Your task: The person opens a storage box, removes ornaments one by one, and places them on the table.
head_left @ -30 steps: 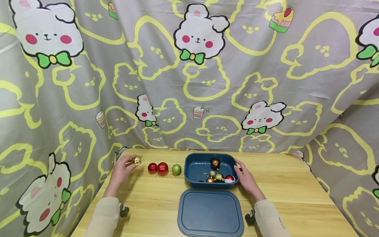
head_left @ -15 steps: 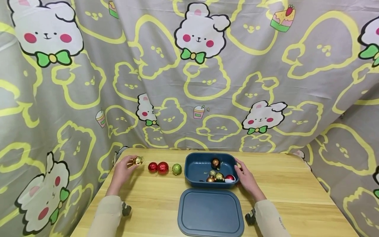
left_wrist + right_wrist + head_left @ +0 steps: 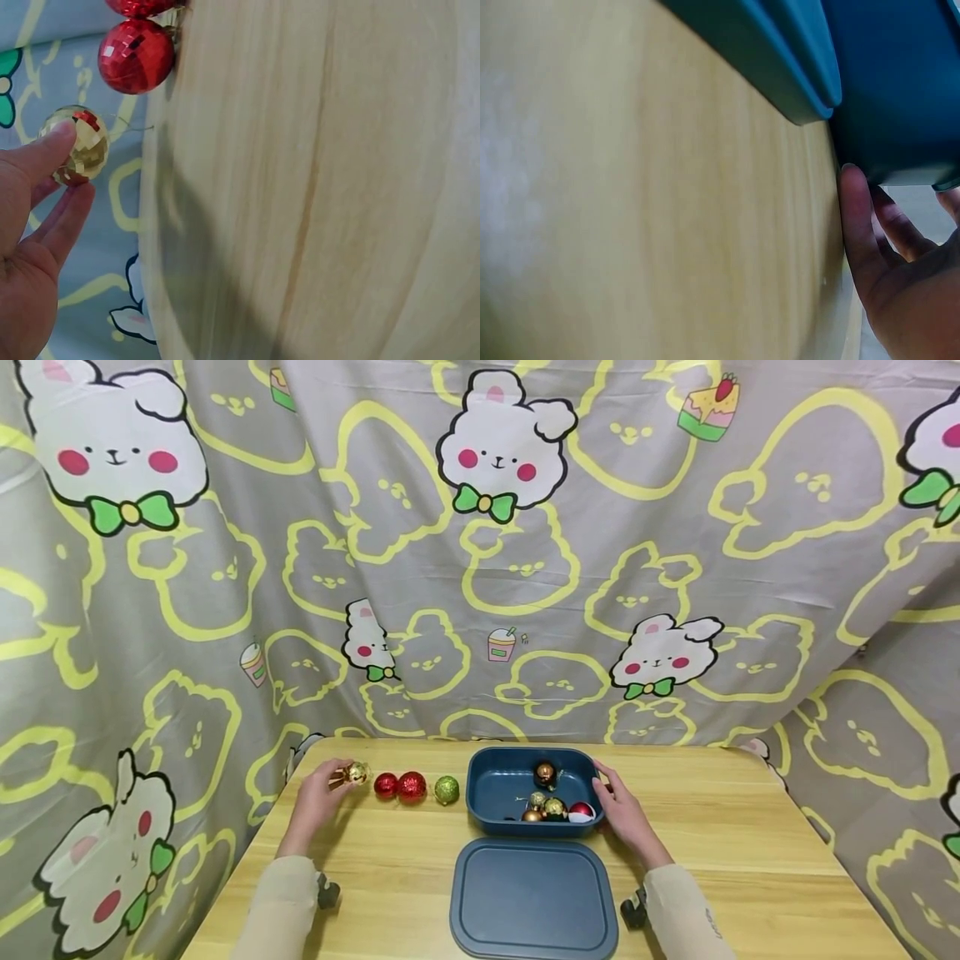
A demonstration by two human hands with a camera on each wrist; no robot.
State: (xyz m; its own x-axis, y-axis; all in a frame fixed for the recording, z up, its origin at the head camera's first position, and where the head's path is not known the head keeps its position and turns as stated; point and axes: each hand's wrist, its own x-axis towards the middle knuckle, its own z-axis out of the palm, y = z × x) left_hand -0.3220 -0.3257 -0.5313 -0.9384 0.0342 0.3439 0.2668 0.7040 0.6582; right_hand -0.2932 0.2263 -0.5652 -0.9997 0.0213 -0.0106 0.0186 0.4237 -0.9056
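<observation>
Between thumb and fingers, my left hand (image 3: 318, 793) pinches a shiny gold mirrored Christmas bauble (image 3: 358, 772); its string loop sticks out in the left wrist view. The bauble is just left of a small red bauble (image 3: 386, 786). A larger red bauble (image 3: 412, 787) and a glittery green bauble (image 3: 447, 789) continue the row to the right. My right hand (image 3: 622, 806) rests against the right end of a dark blue box (image 3: 495, 787). In the right wrist view its thumb (image 3: 859, 217) touches the box's outer wall, with the other fingers partly hidden.
Inside the box lie several baubles, among them a brown one (image 3: 545, 773), a gold one (image 3: 555, 808) and a red-and-white one (image 3: 581, 812). A flat blue-grey lid (image 3: 533, 897) lies in front of the box on the wooden table (image 3: 382, 885). A patterned curtain (image 3: 540, 693) hangs behind.
My left hand has moved slightly to the right with the gold bauble, nearer the small red one. The right hand and the box have stayed put.
</observation>
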